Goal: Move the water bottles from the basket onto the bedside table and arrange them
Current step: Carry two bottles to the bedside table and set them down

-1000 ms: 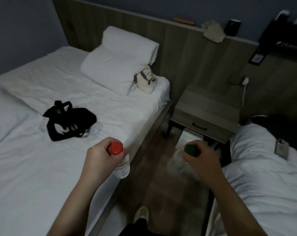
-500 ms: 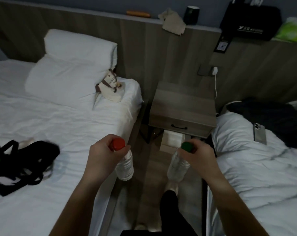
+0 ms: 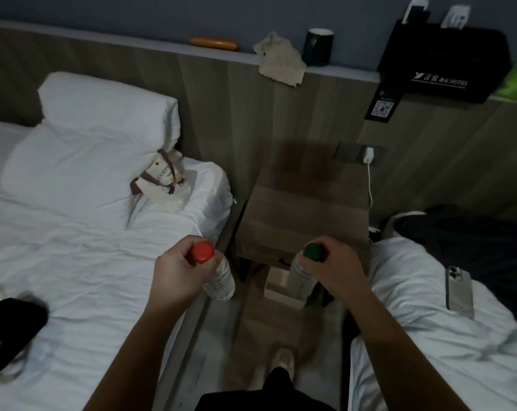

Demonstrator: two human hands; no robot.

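Observation:
My left hand (image 3: 177, 277) grips a clear water bottle with a red cap (image 3: 218, 277) by its neck, hanging over the gap beside the left bed. My right hand (image 3: 334, 271) holds a second clear bottle with a green cap (image 3: 300, 280) the same way, just in front of the bedside table (image 3: 304, 215). The wooden table stands between the two beds, its top bare. A black basket or bag (image 3: 11, 324) lies on the left bed at the frame's left edge, partly cut off.
White beds flank a narrow floor aisle where my foot (image 3: 284, 360) stands. A small cloth bag (image 3: 165, 179) lies by the pillow. A phone (image 3: 459, 287) rests on the right bed. A charger cable (image 3: 370, 179) hangs beside the table. A mug (image 3: 318, 47) sits on the headboard ledge.
I have walked toward the bedside table with both bottles; the table is closer and more centred, and the black basket has slid to the left edge of view.

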